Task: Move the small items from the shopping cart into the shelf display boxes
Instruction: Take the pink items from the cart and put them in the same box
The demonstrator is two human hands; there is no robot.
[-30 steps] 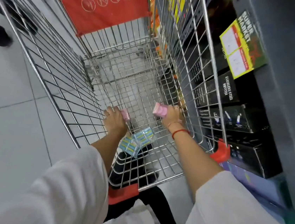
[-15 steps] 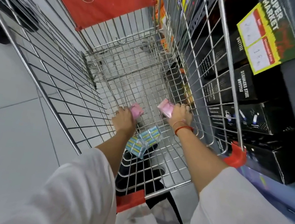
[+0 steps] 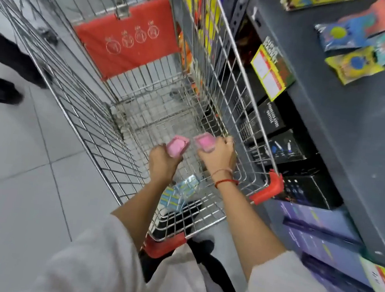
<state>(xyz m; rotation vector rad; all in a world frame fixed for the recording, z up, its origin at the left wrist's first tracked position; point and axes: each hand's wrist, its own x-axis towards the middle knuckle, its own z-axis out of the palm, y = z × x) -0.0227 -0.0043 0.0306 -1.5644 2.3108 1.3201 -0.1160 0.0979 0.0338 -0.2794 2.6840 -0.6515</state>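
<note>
Steel-wire shopping cart (image 3: 86, 119) stands beside the grey shelf (image 3: 347, 129); each grip is clenched on one small item, the left hand (image 3: 162, 164) on a pink packet (image 3: 176, 146), the right hand (image 3: 219, 157) on a second pink packet (image 3: 204, 143), both above the cart floor. These look light, stiff and smooth, best pinched across the edges. Blue-striped packets (image 3: 177, 193) remain below; the red seat flap (image 3: 129, 40) shows pictograms only, and other print is unreadable.

I am looking into a supermarket aisle. A wire shopping cart (image 3: 143, 106) with a red seat flap (image 3: 126, 40) stands on grey floor tiles (image 3: 15, 173). Just right of the cart, a grey shelf (image 3: 344, 129) carries a price tag (image 3: 268, 74), boxed goods (image 3: 283, 144) and packets (image 3: 354, 63).
</note>
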